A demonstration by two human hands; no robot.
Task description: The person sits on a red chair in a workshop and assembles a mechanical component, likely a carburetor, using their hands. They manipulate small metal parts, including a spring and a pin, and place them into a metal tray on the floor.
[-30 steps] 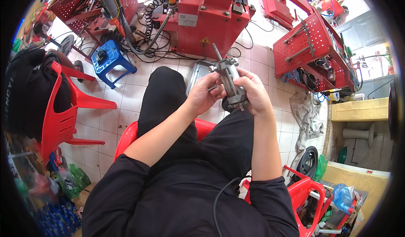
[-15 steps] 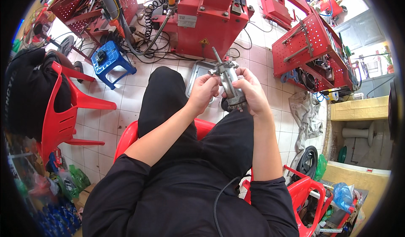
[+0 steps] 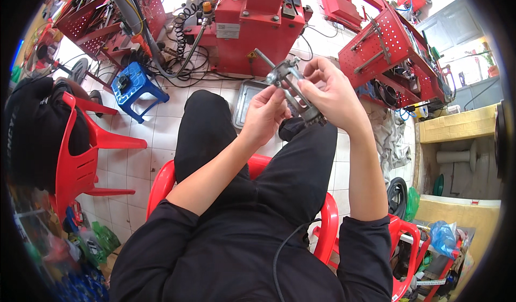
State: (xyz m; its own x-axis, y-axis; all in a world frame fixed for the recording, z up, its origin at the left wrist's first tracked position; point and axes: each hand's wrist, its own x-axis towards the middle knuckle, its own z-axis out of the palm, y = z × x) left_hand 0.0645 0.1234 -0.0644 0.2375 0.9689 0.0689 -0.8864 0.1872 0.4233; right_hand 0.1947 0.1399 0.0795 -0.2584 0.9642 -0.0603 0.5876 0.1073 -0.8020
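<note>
I hold a grey metal frame-like part (image 3: 280, 72) above my knees: bars run between two end pieces, and a rod sticks out at its far left end. My left hand (image 3: 262, 118) pinches it with thumb and fingers at its left end, fingers closed. My right hand (image 3: 339, 98) grips the bars from the right, thumb along the near side and fingers curled at the far side. What sits behind the fingers is hidden. Below on the floor lies a grey metal tray (image 3: 248, 98), partly covered by my left hand and leg.
Ahead stands a red machine (image 3: 252, 27) with hoses and cables on the tiles. A blue stool (image 3: 141, 87) and a red chair (image 3: 80, 140) beside a person in black are left. To the right are a red perforated tool cart (image 3: 371, 54), a grey cloth (image 3: 389, 140) and a tyre (image 3: 396, 197).
The metal part has tilted, its rod now leaning further left. My right hand has shifted right and its fingers have lifted and re-curled around the bars. The left hand stays near its left end.
</note>
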